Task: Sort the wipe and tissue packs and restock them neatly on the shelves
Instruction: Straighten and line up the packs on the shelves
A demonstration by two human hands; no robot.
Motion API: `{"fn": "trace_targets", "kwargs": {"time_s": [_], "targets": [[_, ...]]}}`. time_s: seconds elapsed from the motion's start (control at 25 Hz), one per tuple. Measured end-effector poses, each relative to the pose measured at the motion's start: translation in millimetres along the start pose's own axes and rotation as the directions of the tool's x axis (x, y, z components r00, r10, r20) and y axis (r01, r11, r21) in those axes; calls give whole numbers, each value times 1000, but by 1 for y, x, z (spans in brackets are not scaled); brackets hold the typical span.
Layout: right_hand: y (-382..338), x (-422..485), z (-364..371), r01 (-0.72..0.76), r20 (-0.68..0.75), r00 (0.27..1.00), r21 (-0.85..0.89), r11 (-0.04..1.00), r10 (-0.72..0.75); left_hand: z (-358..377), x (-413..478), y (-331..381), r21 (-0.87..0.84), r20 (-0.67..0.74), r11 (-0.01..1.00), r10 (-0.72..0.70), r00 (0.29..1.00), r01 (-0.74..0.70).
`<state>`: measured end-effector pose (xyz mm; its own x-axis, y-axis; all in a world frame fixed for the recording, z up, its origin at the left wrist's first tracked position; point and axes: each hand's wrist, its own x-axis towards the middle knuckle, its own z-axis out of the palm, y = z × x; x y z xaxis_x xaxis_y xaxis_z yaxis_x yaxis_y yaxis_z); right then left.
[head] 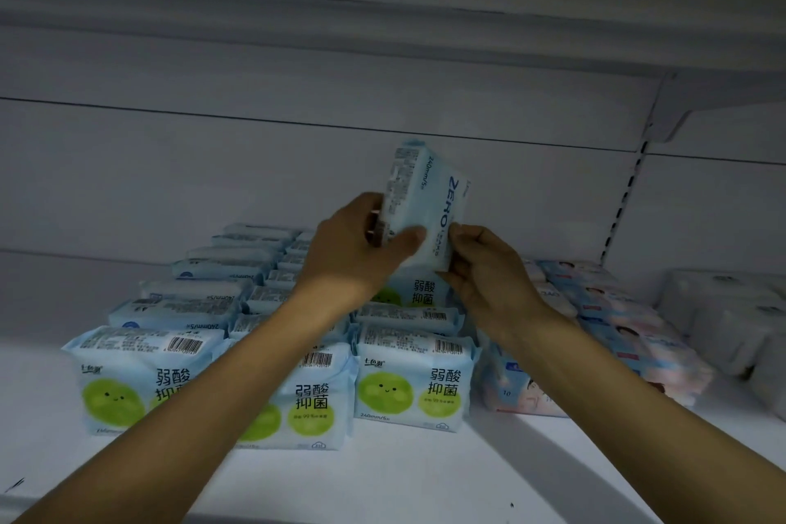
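Observation:
A light blue pack marked ZERO (429,200) is held upright above the rows of packs, tilted slightly. My left hand (357,247) grips its lower left side with the thumb across the front. My right hand (485,268) pinches its lower right corner. Below stand three rows of light blue packs with green round faces (410,387), running back along the white shelf (425,476). Both forearms cover parts of the middle row and the right rows.
Pink and blue packs (638,336) lie in rows to the right of the blue ones. White wrapped packs (731,323) sit at the far right. The upper shelf's underside (383,13) hangs close overhead, with a bracket and slotted upright (625,200) at right.

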<state>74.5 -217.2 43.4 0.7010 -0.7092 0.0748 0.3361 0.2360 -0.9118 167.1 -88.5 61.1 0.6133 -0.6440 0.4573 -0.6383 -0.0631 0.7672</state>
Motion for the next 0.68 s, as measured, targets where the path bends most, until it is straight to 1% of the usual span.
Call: {"fn": "trace_targets", "kwargs": {"time_s": [0.04, 0.08, 0.12, 0.16, 0.2, 0.24, 0.28, 0.32, 0.36, 0.4, 0.44, 0.48, 0.52, 0.56, 0.6, 0.64, 0.68], "targets": [[-3, 0, -2, 53, -23, 998, -85, 995, -55, -1, 5, 0, 3, -54, 1000, 22, 998, -22], [-6, -2, -6, 140, -51, 987, -213, 967, -154, -1, 9, -1, -32, -102, 999, 19, 995, -23], [-10, -5, -10, 260, -49, 953, -386, 885, -301, 0, 12, -4, -107, -135, 994, -5, 991, -10], [-13, -11, -11, 391, 32, 896, -531, 752, -443, 1, 13, -4, -211, -146, 977, -54, 988, 23], [-16, -17, -9, 505, 162, 835, -602, 618, -525, 5, 13, 0, -327, -123, 943, -113, 986, 67], [-20, -24, -3, 578, 284, 801, -599, 555, -527, 7, 11, 6, -432, -65, 894, -165, 984, 121], [-23, -26, 2, 611, 370, 788, -568, 551, -492, 9, 11, 12, -511, 0, 844, -191, 982, 164], [-26, -24, 5, 626, 414, 780, -550, 553, -470, 10, 9, 20, -554, 55, 811, -194, 980, 191], [-30, -15, 4, 615, 399, 787, -566, 548, -471, 9, 7, 24, -548, 91, 814, -171, 981, 192], [-35, -6, 1, 586, 344, 806, -588, 558, -482, 8, 5, 25, -473, 116, 865, -130, 985, 169], [-42, 5, -4, 549, 284, 827, -596, 586, -485, 8, 1, 21, -260, 144, 960, -70, 987, 106], [-49, 14, -10, 512, 245, 850, -593, 621, -467, 11, -7, 12, 64, 222, 998, -33, 974, 19], [-54, 22, -17, 471, 229, 877, -585, 661, -422, 17, -19, 3, 366, 321, 926, -35, 946, -90], [-56, 28, -23, 413, 233, 910, -583, 700, -342, 26, -32, -8, 569, 391, 798, -48, 919, -200], [-54, 32, -26, 345, 252, 938, -602, 720, -238, 36, -43, -19, 664, 421, 685, -10, 907, -300], [-50, 34, -28, 282, 283, 951, -642, 713, -121, 43, -52, -25, 698, 426, 620, 44, 904, -359], [-41, 35, -29, 240, 315, 949, -705, 668, -9, 46, -55, -28, 707, 419, 600, 71, 905, -374]]}}
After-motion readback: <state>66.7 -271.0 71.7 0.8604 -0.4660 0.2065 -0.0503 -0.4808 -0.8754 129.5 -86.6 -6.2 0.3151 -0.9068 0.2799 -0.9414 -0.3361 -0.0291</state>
